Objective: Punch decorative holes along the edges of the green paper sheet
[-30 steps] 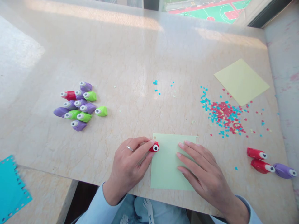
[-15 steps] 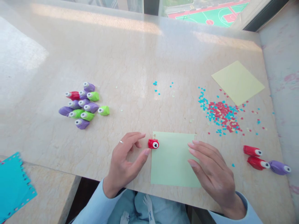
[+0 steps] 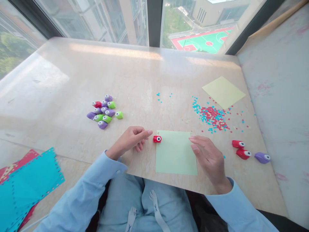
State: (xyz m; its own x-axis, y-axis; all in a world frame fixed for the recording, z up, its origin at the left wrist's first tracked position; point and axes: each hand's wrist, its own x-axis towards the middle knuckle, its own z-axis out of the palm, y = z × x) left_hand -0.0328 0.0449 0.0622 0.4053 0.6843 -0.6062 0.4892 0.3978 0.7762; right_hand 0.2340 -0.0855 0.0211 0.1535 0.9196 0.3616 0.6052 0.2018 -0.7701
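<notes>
A pale green paper square (image 3: 175, 153) lies at the near edge of the marble table (image 3: 145, 77). A small red hole punch (image 3: 157, 139) sits on the paper's upper left edge. My left hand (image 3: 131, 139) rests just left of the punch, fingers loosely curled, index finger pointing at it without touching. My right hand (image 3: 207, 155) hovers at the paper's right edge, fingers slightly bent, holding nothing.
A cluster of purple, green and red punches (image 3: 104, 111) lies to the left. Two red punches (image 3: 240, 149) and a purple punch (image 3: 262, 157) lie at the right. Confetti (image 3: 212, 116) and a yellow sheet (image 3: 223, 91) are behind. Teal and red punched sheets (image 3: 26, 180) lie at lower left.
My left hand let go of the red punch and drew back. My right hand lifted off the green paper. The camera pulled back and tilted up, showing the windows.
</notes>
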